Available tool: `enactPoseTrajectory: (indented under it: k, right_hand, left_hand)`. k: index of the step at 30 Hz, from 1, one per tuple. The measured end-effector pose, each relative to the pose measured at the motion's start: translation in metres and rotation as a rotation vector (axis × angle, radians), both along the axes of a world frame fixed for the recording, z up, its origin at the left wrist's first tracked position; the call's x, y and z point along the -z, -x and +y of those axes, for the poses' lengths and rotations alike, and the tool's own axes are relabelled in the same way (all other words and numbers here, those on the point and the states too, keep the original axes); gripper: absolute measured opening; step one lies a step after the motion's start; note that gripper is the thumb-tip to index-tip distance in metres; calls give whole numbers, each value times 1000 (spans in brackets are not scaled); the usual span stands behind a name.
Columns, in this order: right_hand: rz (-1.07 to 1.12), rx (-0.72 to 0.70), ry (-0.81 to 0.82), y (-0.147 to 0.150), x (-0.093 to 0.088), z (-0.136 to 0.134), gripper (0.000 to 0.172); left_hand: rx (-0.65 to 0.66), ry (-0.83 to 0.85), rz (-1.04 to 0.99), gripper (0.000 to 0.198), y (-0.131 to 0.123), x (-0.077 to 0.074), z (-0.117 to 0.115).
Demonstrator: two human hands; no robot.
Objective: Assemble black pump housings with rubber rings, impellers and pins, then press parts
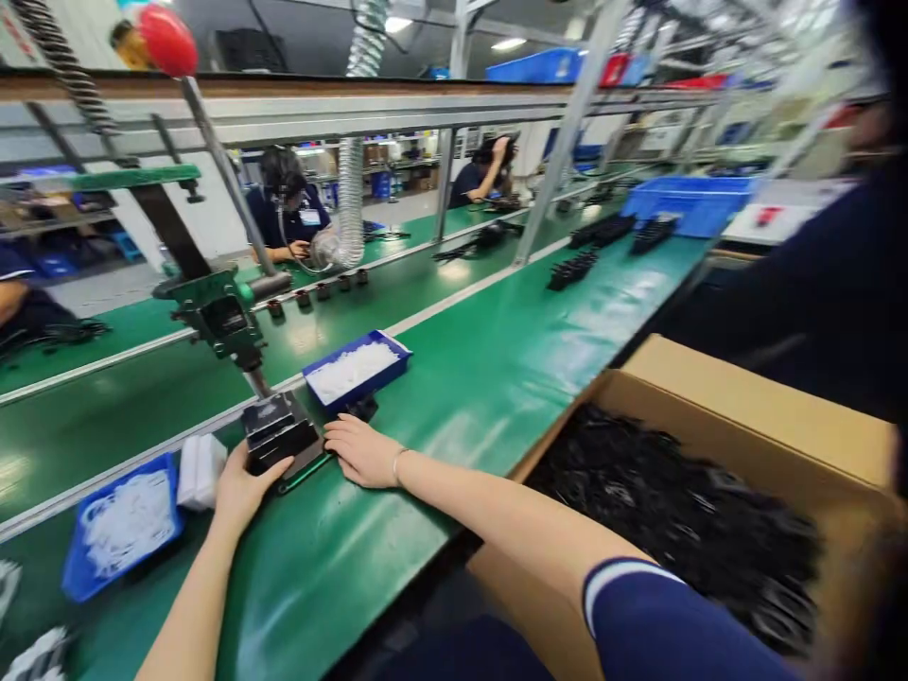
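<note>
My left hand (245, 484) is curled round the near side of a black block fixture (278, 431) that sits under a green hand press (213, 307) on the green bench (440, 416). Lying flat on the bench just right of the fixture, my right hand (361, 450) has its fingers stretched toward the fixture's base and holds nothing I can see. A blue tray of small white parts (356, 371) stands right behind that hand. A second blue tray of white parts (122, 525) and a white block (200, 470) lie left of my left hand.
A cardboard box of black parts (681, 520) stands off the bench's right edge. Black parts (573, 270) and a blue bin (691, 203) lie farther down the bench. Other people work across the conveyor (290, 213). A flexible duct (349, 203) hangs down.
</note>
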State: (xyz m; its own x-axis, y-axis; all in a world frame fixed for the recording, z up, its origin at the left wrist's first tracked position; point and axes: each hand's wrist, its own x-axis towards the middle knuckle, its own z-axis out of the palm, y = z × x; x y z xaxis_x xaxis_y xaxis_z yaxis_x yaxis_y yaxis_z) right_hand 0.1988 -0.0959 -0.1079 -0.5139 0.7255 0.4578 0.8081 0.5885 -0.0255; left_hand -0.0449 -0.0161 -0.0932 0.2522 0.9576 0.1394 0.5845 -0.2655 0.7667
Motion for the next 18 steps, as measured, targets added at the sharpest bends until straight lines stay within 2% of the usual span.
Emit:
enactPoseTrajectory:
  k: [3, 6, 9, 11, 14, 16, 18]
  right_hand:
    - [107, -32, -52, -6, 11, -3, 29]
    - [182, -50, -74, -7, 15, -7, 29]
    - [262, -65, -96, -8, 8, -13, 31]
    - [324, -71, -113, -22, -1, -25, 34]
    - [413, -1, -163, -75, -10, -66, 39]
    - [457, 182, -213, -129, -6, -108, 40]
    - [531, 471, -314, -187, 7, -153, 38]
  left_hand:
    - [-54, 12, -14, 63, -1, -4, -6]
    - [-85, 34, -23, 62, -10, -7, -13]
    - [-111, 59, -18, 62, -11, -9, -17]
    - [-124, 72, -19, 64, -9, -9, -18]
    - [-121, 53, -76, 76, -9, -10, -18]
    - [-113, 5, -147, 87, -10, -12, -17]
    - [-106, -41, -201, 94, -13, -16, -16]
